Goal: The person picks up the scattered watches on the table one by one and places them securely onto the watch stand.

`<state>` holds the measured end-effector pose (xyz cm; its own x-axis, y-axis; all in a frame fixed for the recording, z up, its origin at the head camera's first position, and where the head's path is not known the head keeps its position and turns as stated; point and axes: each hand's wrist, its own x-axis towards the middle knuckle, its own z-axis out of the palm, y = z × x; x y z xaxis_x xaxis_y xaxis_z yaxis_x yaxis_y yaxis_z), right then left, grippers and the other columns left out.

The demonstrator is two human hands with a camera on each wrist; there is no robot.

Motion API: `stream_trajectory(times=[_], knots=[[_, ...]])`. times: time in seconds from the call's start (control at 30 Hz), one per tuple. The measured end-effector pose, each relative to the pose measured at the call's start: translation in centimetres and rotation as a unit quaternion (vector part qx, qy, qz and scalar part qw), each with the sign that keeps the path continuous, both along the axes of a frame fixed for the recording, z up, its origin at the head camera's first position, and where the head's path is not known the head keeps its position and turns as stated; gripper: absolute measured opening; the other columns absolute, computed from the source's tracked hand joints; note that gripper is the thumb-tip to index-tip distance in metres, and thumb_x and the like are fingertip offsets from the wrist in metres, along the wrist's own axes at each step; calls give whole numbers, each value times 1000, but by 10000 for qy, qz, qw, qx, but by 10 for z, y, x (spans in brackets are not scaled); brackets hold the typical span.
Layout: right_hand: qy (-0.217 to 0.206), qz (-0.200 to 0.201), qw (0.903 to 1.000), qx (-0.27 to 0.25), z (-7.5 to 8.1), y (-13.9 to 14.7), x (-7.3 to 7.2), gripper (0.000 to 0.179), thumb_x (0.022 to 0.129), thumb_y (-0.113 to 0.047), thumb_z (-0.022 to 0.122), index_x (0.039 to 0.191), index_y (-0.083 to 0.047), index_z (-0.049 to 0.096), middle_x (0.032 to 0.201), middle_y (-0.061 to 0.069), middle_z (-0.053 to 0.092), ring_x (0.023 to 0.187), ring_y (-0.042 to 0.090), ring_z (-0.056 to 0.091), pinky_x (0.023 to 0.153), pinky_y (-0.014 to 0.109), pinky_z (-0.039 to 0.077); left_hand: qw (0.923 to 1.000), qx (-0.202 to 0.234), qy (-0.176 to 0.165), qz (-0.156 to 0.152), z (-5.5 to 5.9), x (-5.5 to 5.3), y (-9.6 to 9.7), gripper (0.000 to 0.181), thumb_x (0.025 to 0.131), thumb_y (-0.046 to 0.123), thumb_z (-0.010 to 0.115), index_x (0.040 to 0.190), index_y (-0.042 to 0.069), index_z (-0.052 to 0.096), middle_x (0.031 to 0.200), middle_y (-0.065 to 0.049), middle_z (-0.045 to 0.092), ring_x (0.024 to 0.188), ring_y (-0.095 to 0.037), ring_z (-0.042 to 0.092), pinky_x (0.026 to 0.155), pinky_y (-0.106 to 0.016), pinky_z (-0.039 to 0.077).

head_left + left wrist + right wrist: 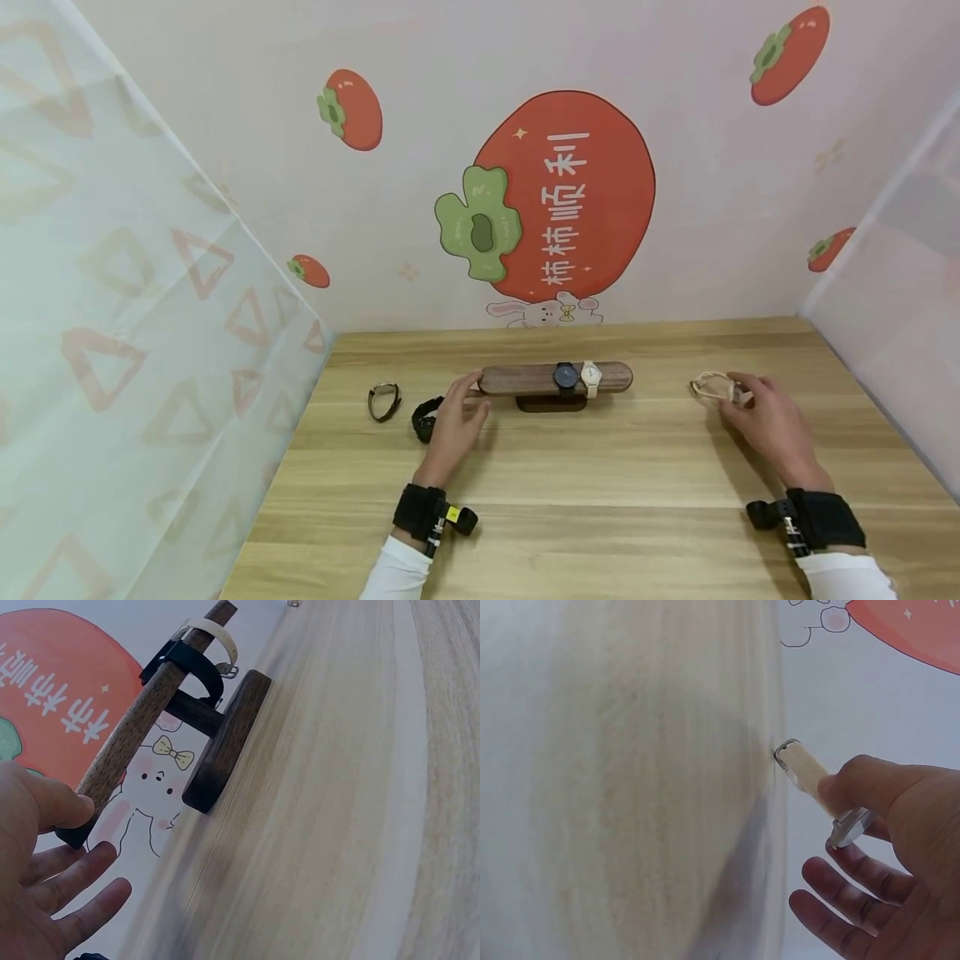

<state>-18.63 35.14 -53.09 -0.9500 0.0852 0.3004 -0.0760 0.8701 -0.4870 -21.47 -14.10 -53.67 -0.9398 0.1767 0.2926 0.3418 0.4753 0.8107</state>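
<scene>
A dark wooden watch stand (517,380), a rounded bar on a small base, stands toward the back of the table. My left hand (456,425) holds the bar's left end, its thumb on the wood in the left wrist view. Two watches are strapped round the bar's right half: a black watch (566,377) and a cream watch (592,374). Further right, my right hand (776,429) pinches another watch with a cream strap (808,769) between thumb and fingers. Its case is partly hidden by the fingers in the head view.
Left of my left hand lie a chunky black watch (423,419), partly covered by that hand, and a thin dark-strapped watch (385,402). A printed wall (705,275) rises behind the wooden table (600,500), with side panels at left and right.
</scene>
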Motion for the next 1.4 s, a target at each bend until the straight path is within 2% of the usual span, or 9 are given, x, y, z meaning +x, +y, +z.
stream_trajectory(times=[0.27, 0.57, 1.07, 1.4], knots=[[1, 85, 10000, -13, 2, 0, 2, 55, 96, -20, 79, 143, 3, 61, 126, 31, 57, 96, 43, 66, 63, 34, 46, 10000, -46, 66, -10, 1, 1, 2, 56, 106, 9, 67, 159, 13, 49, 157, -14, 53, 127, -32, 64, 102, -43, 62], [199, 212, 9996, -71, 5, -1, -2, 50, 94, -16, 81, 136, 3, 62, 120, 26, 60, 96, 41, 65, 66, 34, 46, 10000, -61, -25, 38, 3, -2, 2, 55, 107, 11, 66, 159, 15, 49, 157, -13, 52, 129, -30, 63, 103, -43, 61], [423, 563, 9975, -68, 13, -10, 3, 52, 92, -14, 84, 137, 4, 65, 116, 25, 61, 90, 38, 65, 64, 28, 48, 10000, -60, 10, 20, 2, -1, 1, 56, 106, 7, 66, 158, 13, 49, 158, -15, 51, 129, -34, 63, 103, -45, 61], [510, 679, 9963, -117, 12, -17, 1, 52, 90, -15, 87, 135, 2, 67, 113, 20, 62, 88, 33, 63, 63, 24, 46, 10000, -29, 30, 7, 1, 0, 1, 56, 107, 9, 66, 159, 14, 49, 159, -14, 50, 130, -33, 63, 103, -43, 61]])
